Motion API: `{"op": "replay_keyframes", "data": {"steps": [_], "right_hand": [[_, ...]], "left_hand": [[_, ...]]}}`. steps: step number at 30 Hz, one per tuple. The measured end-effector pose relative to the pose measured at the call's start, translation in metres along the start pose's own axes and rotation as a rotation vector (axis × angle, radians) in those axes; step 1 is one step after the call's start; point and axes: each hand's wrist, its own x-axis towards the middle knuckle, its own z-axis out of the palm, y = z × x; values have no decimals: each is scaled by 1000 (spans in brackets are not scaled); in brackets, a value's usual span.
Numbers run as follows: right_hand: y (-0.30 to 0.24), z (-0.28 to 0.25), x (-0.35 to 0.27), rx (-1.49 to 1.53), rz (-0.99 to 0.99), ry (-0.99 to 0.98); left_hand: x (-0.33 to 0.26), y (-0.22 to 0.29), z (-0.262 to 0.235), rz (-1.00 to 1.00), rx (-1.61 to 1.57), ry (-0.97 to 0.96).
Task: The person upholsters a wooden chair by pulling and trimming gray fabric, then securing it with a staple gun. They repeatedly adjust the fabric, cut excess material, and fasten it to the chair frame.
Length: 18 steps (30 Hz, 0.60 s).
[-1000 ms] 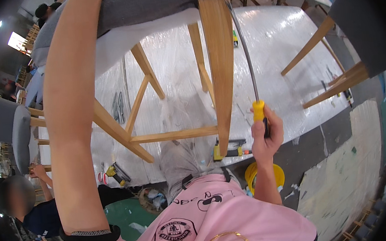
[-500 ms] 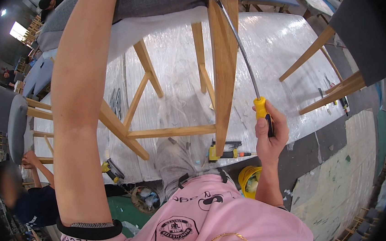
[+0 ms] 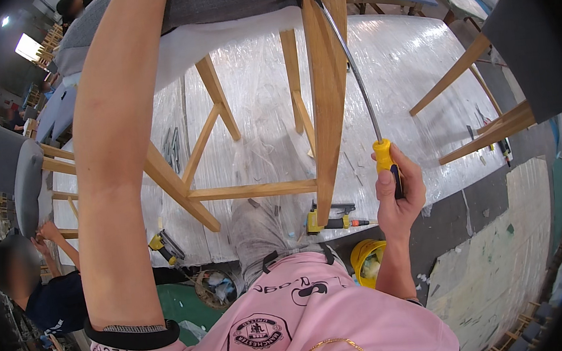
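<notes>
Right hand (image 3: pixel 401 210) gripping screwdriver (image 3: pixel 383 155), left hand cropped

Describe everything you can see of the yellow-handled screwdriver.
The screwdriver has a yellow handle with a dark section, plastic by its look, and a long, slim, shiny metal shaft that appears slightly curved, perhaps from the lens. The right hand grips the handle. The shaft slants up and left across the front of a wooden chair leg, its end near the grey seat. Tip shape and contact there are unclear.
</notes>
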Motion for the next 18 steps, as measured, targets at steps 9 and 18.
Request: {"op": "replay_keyframes", "data": {"steps": [9,18], "right_hand": [[-17,1,1,-8,111,11],[27,41,7,172,80,134]], "left_hand": [[15,-12,1,-47,-2,-8],[9,0,6,-25,-29,-34]]}}
